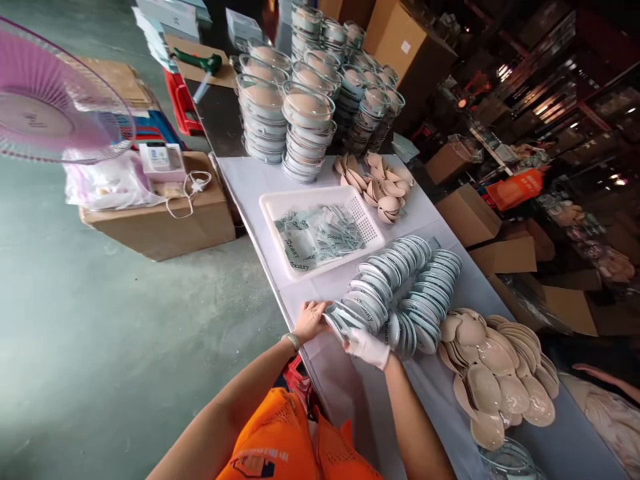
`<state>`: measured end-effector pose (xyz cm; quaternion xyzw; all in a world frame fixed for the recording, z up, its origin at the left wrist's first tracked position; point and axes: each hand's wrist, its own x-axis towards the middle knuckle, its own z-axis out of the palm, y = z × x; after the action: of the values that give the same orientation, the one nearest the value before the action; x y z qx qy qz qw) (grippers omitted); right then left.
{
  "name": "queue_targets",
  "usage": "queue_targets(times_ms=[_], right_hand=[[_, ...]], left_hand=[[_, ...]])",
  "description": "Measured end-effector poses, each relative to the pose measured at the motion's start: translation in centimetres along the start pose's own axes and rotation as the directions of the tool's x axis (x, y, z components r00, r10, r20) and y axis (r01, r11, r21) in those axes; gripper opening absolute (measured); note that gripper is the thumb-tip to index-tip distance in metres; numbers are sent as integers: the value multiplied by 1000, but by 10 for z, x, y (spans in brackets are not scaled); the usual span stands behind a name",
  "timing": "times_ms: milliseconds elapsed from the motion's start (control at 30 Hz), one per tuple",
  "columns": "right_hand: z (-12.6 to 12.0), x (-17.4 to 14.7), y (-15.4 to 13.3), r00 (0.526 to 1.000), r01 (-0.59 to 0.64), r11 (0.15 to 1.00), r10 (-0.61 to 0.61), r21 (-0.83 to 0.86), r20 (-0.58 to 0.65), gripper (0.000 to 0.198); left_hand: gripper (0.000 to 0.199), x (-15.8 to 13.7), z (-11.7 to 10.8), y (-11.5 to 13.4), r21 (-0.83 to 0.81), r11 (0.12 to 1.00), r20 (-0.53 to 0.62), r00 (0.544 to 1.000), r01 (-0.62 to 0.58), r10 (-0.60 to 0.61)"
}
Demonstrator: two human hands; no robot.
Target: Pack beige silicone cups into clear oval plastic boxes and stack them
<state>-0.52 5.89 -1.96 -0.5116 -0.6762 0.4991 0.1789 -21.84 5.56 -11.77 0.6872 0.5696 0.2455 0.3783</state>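
**Round case held by both hands at the near end of the row: likely light, stiff at the rim, slick on the face**

Far left, beside the table (267,283), a pink fan (35,123) near a carton (175,233) with odds and ends on top. Next, on the table, a white basket (369,223) of printed packets. Just below the basket, the left hand (311,322), bare, with fingers closed around the left edge of the round case (337,321). There, tilted on edge over the table's near side, right against the row: seemingly clear, thin-walled plastic, probably easy to lift, prone to dent or crack under a hard squeeze. Best to take hold by opposite sides of the rim, keeping pressure off the flat face. At the lower edge, the right hand (369,348), in a white glove, pinching in from below; probably poorer in feel. Farther right, two rows of cases (433,293) on edge, packed touching, perhaps easy to topple with a bump. Rightmost, a heap of beige cups (513,397), seemingly soft and springy.
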Motion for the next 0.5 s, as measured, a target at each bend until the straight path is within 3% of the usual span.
queue_targets(times_ms=[67,133,233,300,333,433,500], right_hand=[[-11,-22,0,999,9,997,-12,-74,-40,39],[-22,-40,6,976,-12,986,-25,-165,-218,36],[-33,-51,23,827,-107,950,-78,-292,-557,40],[-36,-47,32,741,-163,925,-116,-344,-662,43],[-37,-44,36,725,-178,914,-129,-365,-676,44],[-35,-32,40,745,-194,885,-148,-424,-651,44],[-35,-25,39,781,-196,870,-141,-453,-608,40]], left_hand=[[56,1,-1,-1,43,999,12,1000,9,-9],[52,2,-1,-1,81,997,27,999,19,-21],[55,2,-1,3,133,990,37,998,38,-43],[72,5,-4,8,155,987,45,998,29,-37],[87,7,-7,12,161,987,54,998,15,-24],[135,24,-18,29,153,985,114,991,-84,66],[144,41,-24,43,128,969,208,961,-213,184]])
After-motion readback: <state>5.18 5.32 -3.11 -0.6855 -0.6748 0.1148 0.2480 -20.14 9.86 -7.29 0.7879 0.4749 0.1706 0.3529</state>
